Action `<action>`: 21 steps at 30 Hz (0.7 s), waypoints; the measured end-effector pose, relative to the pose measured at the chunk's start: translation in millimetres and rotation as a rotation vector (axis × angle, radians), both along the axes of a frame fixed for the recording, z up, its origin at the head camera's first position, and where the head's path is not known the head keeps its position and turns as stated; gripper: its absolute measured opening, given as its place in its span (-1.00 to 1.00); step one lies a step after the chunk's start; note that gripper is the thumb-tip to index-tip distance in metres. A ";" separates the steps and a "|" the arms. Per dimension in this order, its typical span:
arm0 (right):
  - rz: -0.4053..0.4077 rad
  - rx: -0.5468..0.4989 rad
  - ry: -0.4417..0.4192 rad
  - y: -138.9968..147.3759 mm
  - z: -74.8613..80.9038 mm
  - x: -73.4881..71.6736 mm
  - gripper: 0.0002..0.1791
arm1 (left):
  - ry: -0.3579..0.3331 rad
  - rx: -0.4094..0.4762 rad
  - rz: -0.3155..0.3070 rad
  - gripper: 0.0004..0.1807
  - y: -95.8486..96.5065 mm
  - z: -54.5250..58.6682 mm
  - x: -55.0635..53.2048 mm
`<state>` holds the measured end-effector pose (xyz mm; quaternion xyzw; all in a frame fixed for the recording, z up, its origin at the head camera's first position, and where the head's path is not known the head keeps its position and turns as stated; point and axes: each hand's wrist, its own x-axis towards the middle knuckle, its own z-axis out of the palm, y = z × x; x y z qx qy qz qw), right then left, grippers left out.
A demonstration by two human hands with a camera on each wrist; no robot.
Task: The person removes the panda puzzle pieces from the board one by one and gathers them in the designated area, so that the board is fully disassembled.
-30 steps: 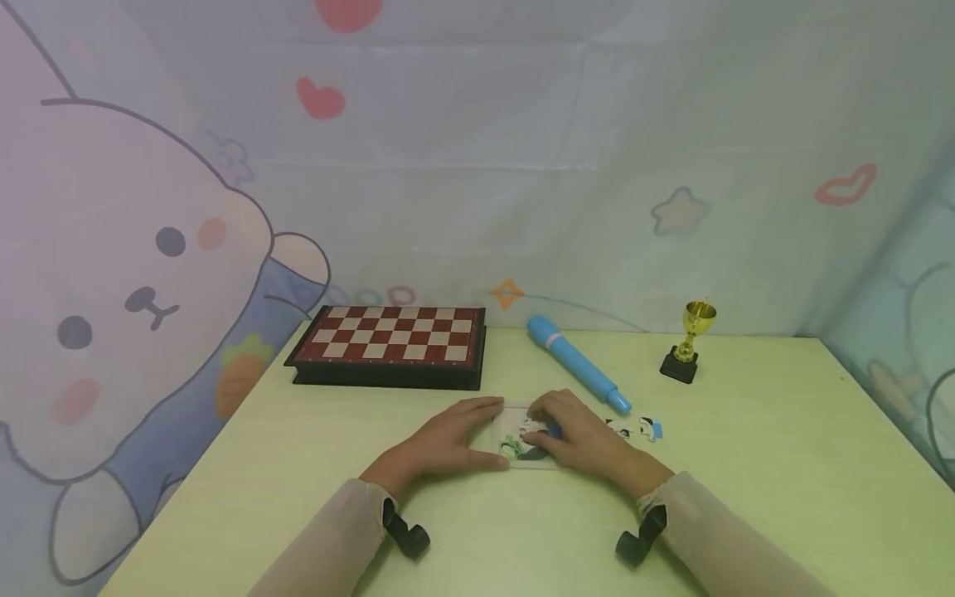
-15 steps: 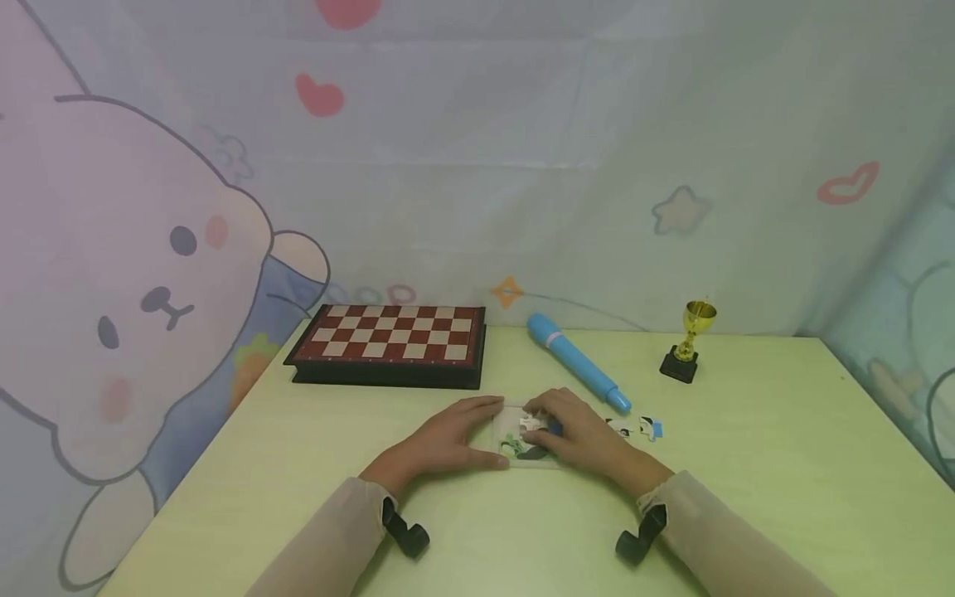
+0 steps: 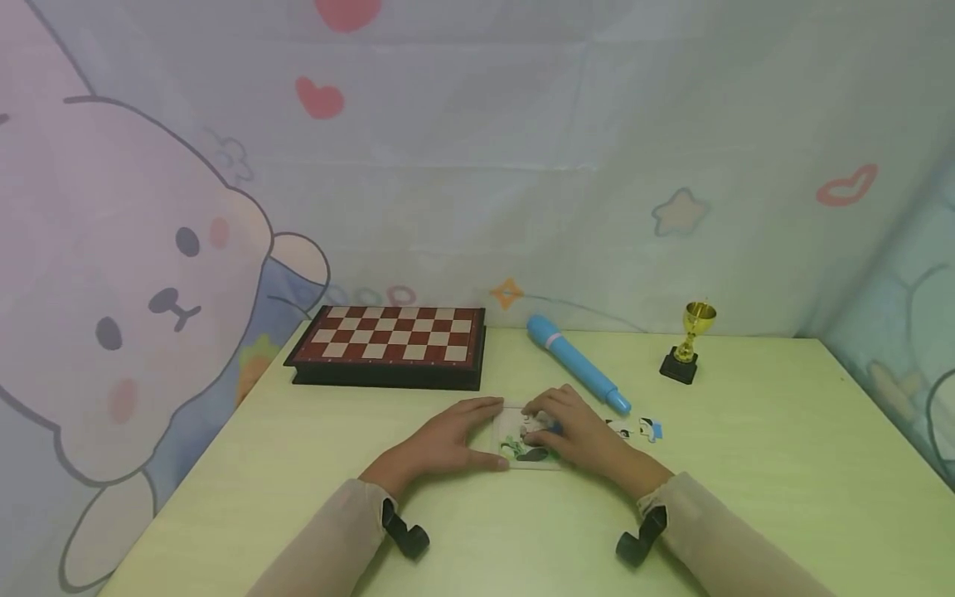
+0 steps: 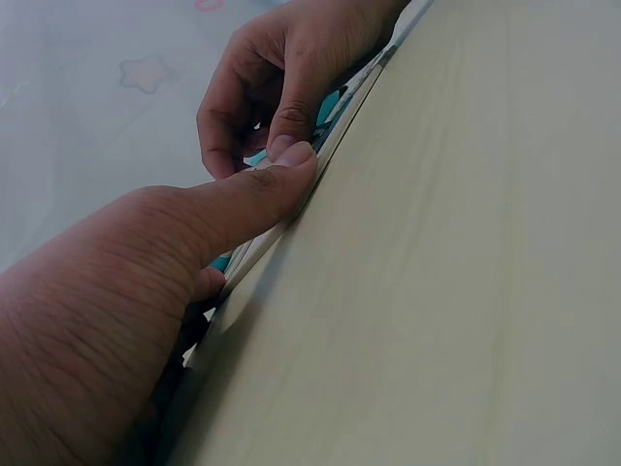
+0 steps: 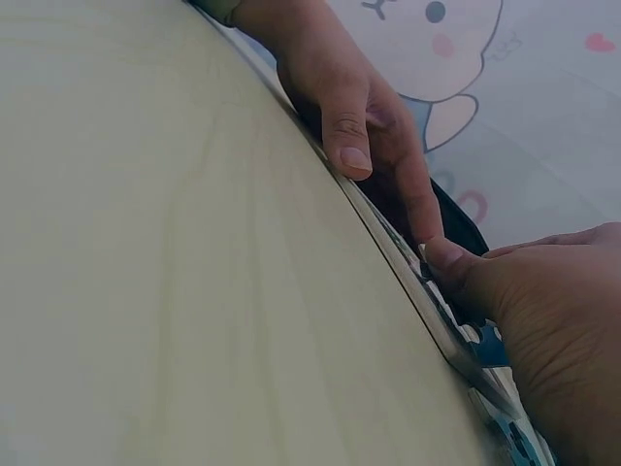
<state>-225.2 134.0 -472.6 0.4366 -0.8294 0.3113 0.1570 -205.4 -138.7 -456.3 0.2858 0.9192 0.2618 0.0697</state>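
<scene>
A small picture jigsaw puzzle (image 3: pixel 515 448) in a pale flat frame lies on the table before me, green and grey showing at its near left. My left hand (image 3: pixel 446 438) holds the frame's left end, thumb at the near edge and fingers at the far edge. Over the picture, my right hand (image 3: pixel 585 433) pinches a small light puzzle piece (image 3: pixel 534 422) between thumb and fingers; that hand covers the puzzle's right part. In the left wrist view, the left thumb (image 4: pixel 262 194) lies along the frame's edge. Loose puzzle pieces (image 3: pixel 651 429) lie just right of the right hand.
Behind the left hand is a chessboard box (image 3: pixel 391 336) with red and white squares. A blue microphone-shaped stick (image 3: pixel 578 362) lies slantwise behind the right hand. Toward the back right stands a gold trophy cup (image 3: pixel 690 340) on a black base. A printed curtain (image 3: pixel 522 166) hangs behind the table.
The right fingers have shifted slightly over the puzzle, and the light piece between them has changed its angle. The left hand keeps its hold on the frame.
</scene>
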 end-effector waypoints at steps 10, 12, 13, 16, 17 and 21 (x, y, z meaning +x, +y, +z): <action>-0.023 0.024 -0.076 0.7 -1.9 5.2 -0.60 | -0.004 0.006 -0.001 0.05 -1.0 -5.8 -0.3; -0.020 0.022 -0.059 0.8 -2.8 5.7 -0.60 | -0.011 0.008 -0.002 0.05 -1.1 -5.6 0.3; -0.017 0.021 -0.053 0.7 -2.4 5.8 -0.60 | -0.007 0.006 -0.005 0.05 -1.1 -5.3 0.3; -0.006 0.009 -0.043 0.8 -1.0 5.4 -0.60 | 0.005 0.005 -0.007 0.05 -0.7 -4.4 -0.4; -0.001 0.005 -0.044 0.7 -0.5 5.2 -0.60 | 0.008 0.005 -0.007 0.05 -0.5 -4.1 -0.7; 0.011 -0.001 -0.071 0.2 1.5 5.7 -0.60 | 0.013 0.004 -0.008 0.05 -0.7 -4.3 -1.4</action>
